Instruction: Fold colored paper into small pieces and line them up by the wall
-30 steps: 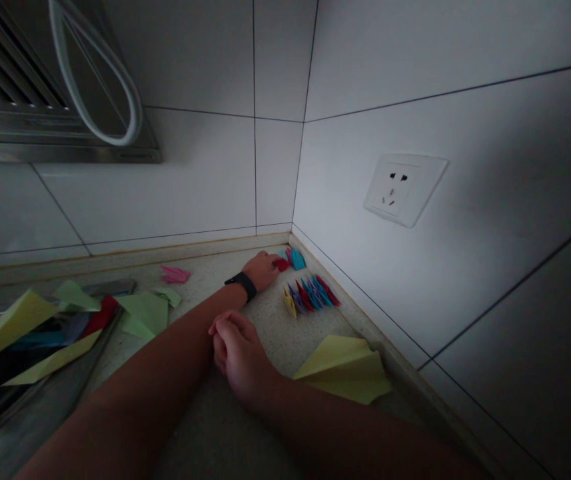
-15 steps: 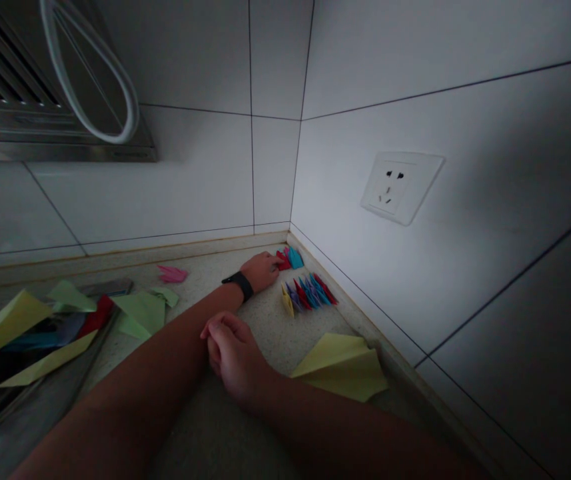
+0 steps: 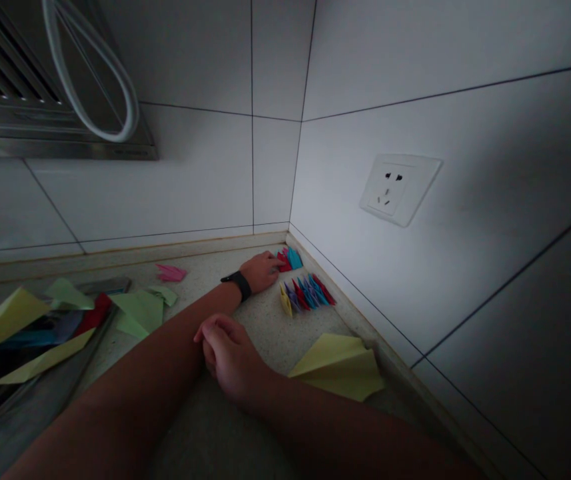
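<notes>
In the far corner of the counter my left hand [image 3: 261,271], with a black band on its wrist, has its fingers closed at a red origami crane [image 3: 284,261]. A blue origami crane [image 3: 294,258] sits right against the red one, with a bit of pink behind them. Nearer to me is a row of folded paper cranes [image 3: 308,293] in yellow, purple, red and blue. My right hand [image 3: 228,353] is curled into a loose fist beside my left forearm, and nothing shows in it. A yellow paper plane [image 3: 340,367] lies to its right.
A pink paper crane [image 3: 170,273] and a green paper plane [image 3: 140,312] lie left of my left arm. More folded papers [image 3: 42,357] rest on a dark stove top. Tiled walls meet at the corner; a socket [image 3: 399,190] and a hanging white cable [image 3: 128,100] are above.
Hardly anything differs. My right hand has shifted slightly to the left, and the view has moved a touch; my left hand stays at the red crane.
</notes>
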Motion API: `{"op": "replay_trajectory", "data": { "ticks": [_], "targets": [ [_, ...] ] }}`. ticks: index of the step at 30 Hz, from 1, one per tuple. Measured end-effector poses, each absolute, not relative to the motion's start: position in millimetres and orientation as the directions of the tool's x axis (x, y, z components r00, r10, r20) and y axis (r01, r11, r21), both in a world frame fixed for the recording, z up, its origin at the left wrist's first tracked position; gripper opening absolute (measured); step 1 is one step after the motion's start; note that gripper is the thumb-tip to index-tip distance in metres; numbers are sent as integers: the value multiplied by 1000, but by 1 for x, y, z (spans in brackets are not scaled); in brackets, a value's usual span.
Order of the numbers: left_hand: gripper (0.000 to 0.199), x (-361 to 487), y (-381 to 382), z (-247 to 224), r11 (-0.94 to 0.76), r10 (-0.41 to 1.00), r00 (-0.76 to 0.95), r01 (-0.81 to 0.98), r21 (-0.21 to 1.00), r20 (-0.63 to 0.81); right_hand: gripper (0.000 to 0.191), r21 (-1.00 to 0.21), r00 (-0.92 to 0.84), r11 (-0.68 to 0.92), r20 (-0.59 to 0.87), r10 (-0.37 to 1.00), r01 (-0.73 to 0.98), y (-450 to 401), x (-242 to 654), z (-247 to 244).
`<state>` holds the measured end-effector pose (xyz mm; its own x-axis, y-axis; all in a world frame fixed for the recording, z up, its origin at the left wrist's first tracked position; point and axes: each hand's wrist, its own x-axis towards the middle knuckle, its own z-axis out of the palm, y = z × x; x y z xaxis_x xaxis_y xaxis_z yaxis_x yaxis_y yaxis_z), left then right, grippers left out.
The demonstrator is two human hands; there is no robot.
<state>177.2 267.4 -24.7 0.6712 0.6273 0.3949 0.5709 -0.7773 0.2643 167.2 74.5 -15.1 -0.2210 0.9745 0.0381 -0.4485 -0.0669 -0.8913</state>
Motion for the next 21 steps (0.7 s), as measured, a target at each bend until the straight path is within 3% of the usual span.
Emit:
{"op": "replay_trajectory", "data": {
  "ticks": [7,12,16,21],
  "targets": [
    [38,177,269,-27,-787,617,676,549,283,403,24,-911,-257,-44,69,964,-410,77,168,-20],
    [39,172,273,-25,-723,684,603,489,487,410,26,-938,-253,8,102,962,-345,79,169,-28],
    [36,166,270,-13,-564,813,433,420,710,390,26,-967,-244,79,140,960,-243,79,173,-28],
    [33,143,238,14,-503,864,237,442,743,445,25,-980,-264,121,160,951,-158,77,176,-24]
  ]
}}
